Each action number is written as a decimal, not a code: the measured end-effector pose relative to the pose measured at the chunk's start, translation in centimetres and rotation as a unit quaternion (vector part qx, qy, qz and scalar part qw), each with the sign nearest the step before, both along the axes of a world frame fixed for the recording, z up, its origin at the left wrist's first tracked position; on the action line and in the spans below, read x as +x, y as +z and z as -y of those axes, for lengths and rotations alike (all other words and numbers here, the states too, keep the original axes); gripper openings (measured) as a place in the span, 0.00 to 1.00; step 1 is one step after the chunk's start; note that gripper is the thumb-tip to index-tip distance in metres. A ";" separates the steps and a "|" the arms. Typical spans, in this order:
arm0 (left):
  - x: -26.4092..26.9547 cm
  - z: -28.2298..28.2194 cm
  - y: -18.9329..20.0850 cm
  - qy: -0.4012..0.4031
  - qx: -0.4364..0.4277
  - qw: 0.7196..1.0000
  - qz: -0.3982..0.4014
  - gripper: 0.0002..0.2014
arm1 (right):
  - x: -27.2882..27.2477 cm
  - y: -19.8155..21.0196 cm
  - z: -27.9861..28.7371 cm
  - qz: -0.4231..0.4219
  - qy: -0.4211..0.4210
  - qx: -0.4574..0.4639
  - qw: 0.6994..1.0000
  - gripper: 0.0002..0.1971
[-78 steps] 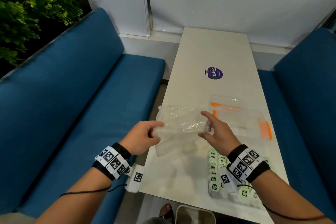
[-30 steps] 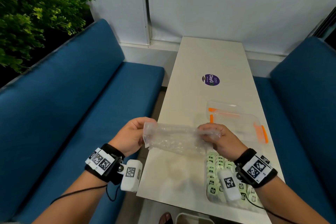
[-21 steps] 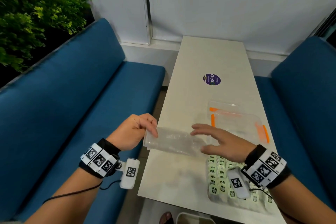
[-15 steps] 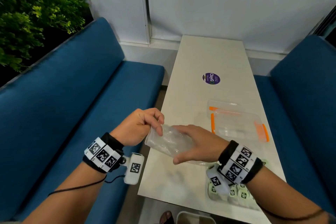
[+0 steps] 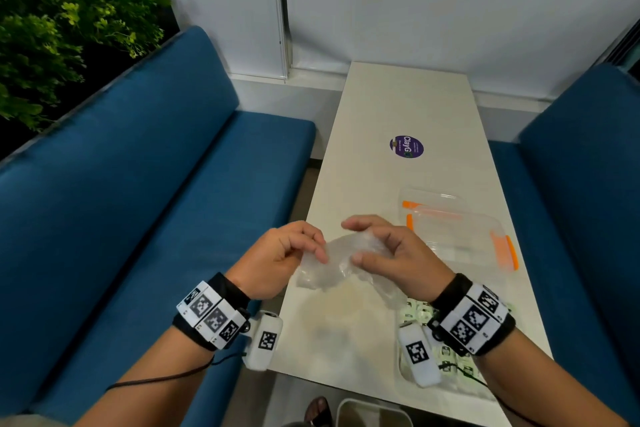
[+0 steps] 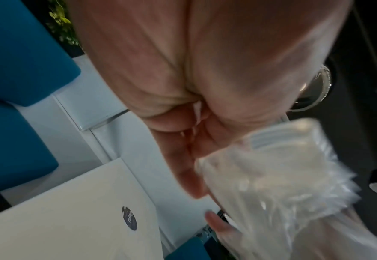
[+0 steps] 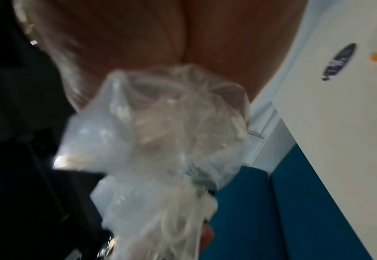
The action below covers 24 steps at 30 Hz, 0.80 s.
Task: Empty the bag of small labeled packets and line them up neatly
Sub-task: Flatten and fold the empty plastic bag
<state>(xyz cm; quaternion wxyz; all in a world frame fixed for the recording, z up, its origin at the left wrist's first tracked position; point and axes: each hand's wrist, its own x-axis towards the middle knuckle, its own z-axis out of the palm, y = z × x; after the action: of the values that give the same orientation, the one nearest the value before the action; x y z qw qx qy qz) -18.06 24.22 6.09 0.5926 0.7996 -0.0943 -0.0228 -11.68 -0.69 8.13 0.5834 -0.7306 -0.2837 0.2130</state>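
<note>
A crumpled clear plastic bag (image 5: 334,265) hangs between both hands above the near left part of the white table (image 5: 398,107). My left hand (image 5: 284,253) pinches its left end with curled fingers. My right hand (image 5: 391,253) grips its right end, fingers curled over the bunched plastic. The bag looks folded or rolled and shows nothing inside; up close it fills the left wrist view as bag (image 6: 278,184) and the right wrist view as bag (image 7: 160,140). Several small green-and-white labeled packets (image 5: 419,314) lie in rows on the table, mostly hidden under my right wrist.
A clear plastic box with orange clips (image 5: 460,239) and its lid (image 5: 427,199) stand right of my hands. A purple round sticker (image 5: 406,146) marks the table's middle. Blue benches (image 5: 138,218) flank the table; plants (image 5: 52,35) are at far left.
The flat bag has been folded and bunched up between my hands. My right hand slid in from the bag's right end toward the left hand, and both now hold the compacted bag.
</note>
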 end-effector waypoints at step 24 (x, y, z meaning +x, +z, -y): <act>-0.4 7.8 -3.7 0.088 -0.222 0.958 -0.157 0.14 | -4.6 -4.0 -2.1 -0.073 -0.157 0.008 0.985 0.40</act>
<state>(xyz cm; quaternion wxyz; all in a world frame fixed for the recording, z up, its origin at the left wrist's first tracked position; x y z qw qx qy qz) -18.44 16.41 2.36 0.7625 0.6392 0.0679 -0.0741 -16.28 1.41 4.11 0.6348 -0.7438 -0.1236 0.1688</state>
